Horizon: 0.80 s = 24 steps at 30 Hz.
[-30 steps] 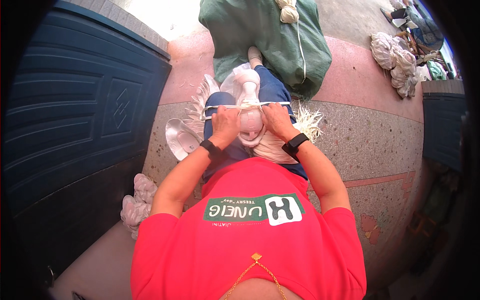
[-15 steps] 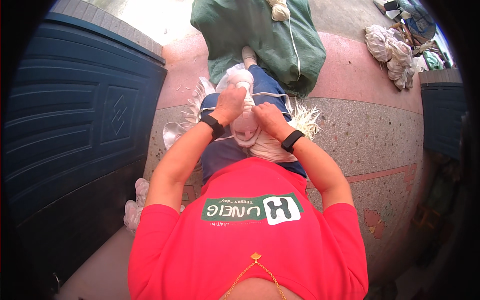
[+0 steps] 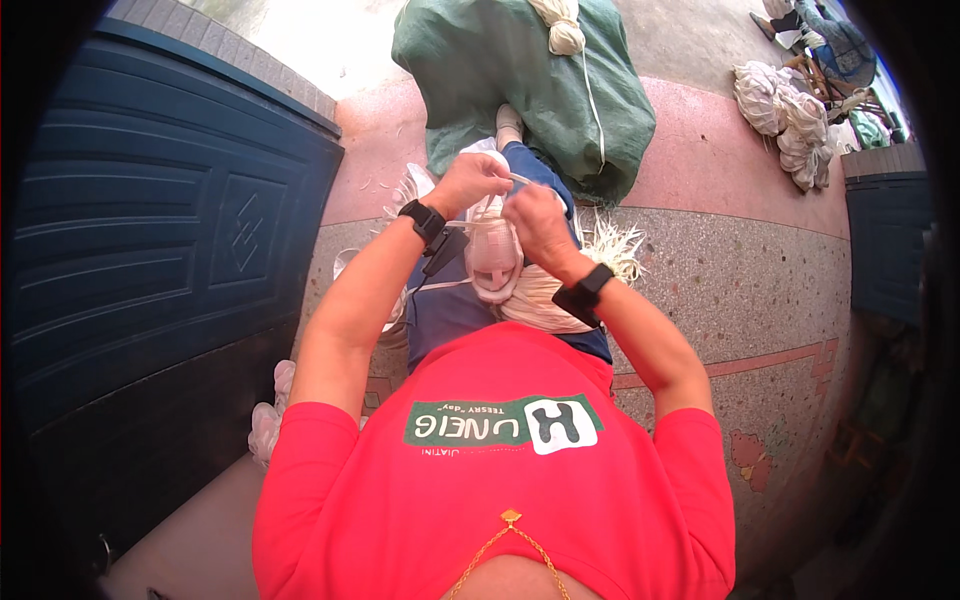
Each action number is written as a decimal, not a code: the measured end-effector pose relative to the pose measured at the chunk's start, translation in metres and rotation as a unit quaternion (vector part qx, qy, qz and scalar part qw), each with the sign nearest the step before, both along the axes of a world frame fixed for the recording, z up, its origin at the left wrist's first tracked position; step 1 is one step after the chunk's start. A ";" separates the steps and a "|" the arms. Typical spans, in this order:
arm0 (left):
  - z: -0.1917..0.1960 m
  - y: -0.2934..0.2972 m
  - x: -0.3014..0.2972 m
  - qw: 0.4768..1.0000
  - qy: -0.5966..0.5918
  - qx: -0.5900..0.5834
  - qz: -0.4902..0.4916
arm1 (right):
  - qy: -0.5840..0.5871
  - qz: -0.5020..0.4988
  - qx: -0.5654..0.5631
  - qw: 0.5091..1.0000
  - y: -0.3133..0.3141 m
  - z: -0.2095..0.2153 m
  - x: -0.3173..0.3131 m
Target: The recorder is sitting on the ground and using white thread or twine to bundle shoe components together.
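A pale pink and white sneaker (image 3: 493, 262) rests on my lap, its heel opening toward me. Just above its far half, my left hand (image 3: 472, 184) pinches a white shoelace (image 3: 522, 180), which runs out to the right. My right hand (image 3: 541, 226) is closed beside the shoe's right side, fingers curled on a lace; its fingertips are partly hidden. Both wrists wear black bands. A thick hank of cream laces (image 3: 540, 300) lies across my right thigh, with loose ends (image 3: 615, 250) fanning out beyond it.
In front of my feet stands a large green sack (image 3: 540, 100) with another lace hank (image 3: 565, 38) on top. Bundled white shoes (image 3: 785, 115) lie at the far right. Pink shoes (image 3: 268, 420) sit left, near a dark blue door (image 3: 150, 210).
Both hands have lifted off the sneaker's tongue area. My left hand has moved slightly up and right with the lace, and my right hand has moved up and inward, closer to the left.
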<state>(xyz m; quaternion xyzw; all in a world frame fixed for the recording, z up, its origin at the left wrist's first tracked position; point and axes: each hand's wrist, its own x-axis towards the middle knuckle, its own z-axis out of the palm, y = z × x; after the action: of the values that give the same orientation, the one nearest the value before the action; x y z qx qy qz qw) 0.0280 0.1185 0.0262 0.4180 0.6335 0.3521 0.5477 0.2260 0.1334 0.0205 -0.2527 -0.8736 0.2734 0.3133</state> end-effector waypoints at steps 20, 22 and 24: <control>-0.044 -0.098 -0.018 0.914 0.389 0.067 -0.092 | 0.082 -0.066 -0.419 0.902 0.036 0.135 0.017; -0.040 -0.096 -0.020 0.940 0.323 0.076 -0.083 | 0.028 0.060 -0.422 0.904 0.010 0.047 0.003; -0.040 -0.098 -0.025 0.971 0.228 0.055 -0.042 | -0.085 0.094 -0.425 0.896 -0.016 -0.001 -0.009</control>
<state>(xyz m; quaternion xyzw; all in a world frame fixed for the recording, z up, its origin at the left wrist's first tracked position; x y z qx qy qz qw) 0.0033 0.0204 -0.0140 0.5427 0.7035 0.2584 0.3793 0.2173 0.1174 0.0199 -0.3006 -0.7171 0.6244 0.0737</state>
